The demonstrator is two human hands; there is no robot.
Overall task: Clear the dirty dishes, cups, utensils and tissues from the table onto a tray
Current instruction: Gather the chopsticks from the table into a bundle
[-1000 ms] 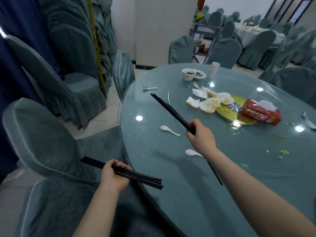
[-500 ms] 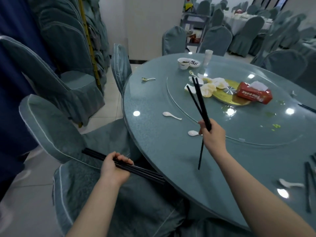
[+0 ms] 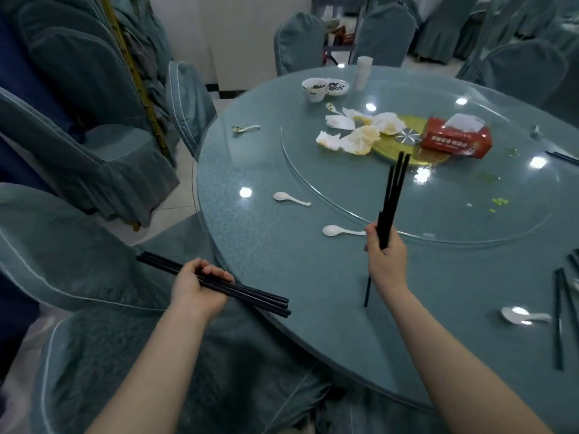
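Round and teal, the tabletop fills our view in a banquet room of covered chairs. Our right hand clenches a bundle of black chopsticks, now nearly upright over the tabletop's near part, tilted less than half a second ago. Our left hand still grasps a second bundle of chopsticks level over the tabletop's edge. Two white spoons lie just beyond our right hand. Farther off, crumpled tissues and a red tissue box sit on the glass turntable.
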